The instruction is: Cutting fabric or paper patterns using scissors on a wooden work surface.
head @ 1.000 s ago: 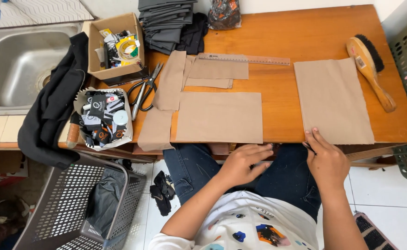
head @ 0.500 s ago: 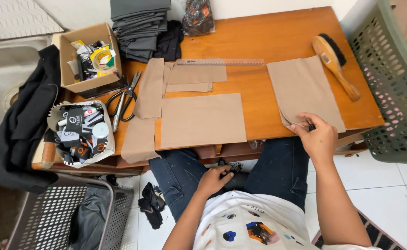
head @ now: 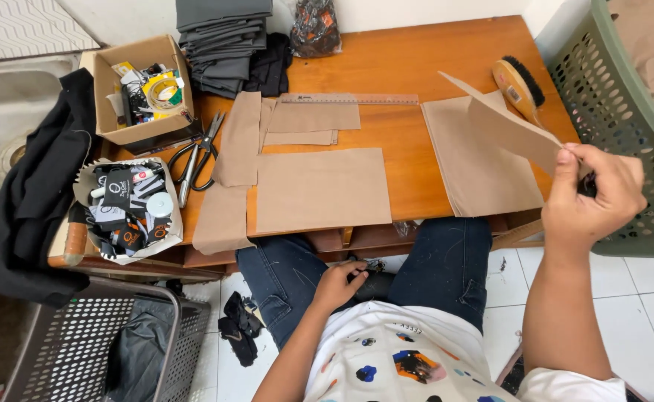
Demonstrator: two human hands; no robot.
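The right hand (head: 591,195) grip pinches a light, floppy brown paper sheet (head: 509,126) at its near corner; the left hand (head: 340,283) rests half-curled in the lap.

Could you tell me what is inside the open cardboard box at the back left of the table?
The cardboard box holds a roll of yellow tape on top of small packets and dark items. Whatever lies beneath them, and the box floor, is covered.

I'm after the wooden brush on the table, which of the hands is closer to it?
Right. The right hand is raised just in front of the wooden brush, pinching a tan sheet; the left hand is down in the lap.
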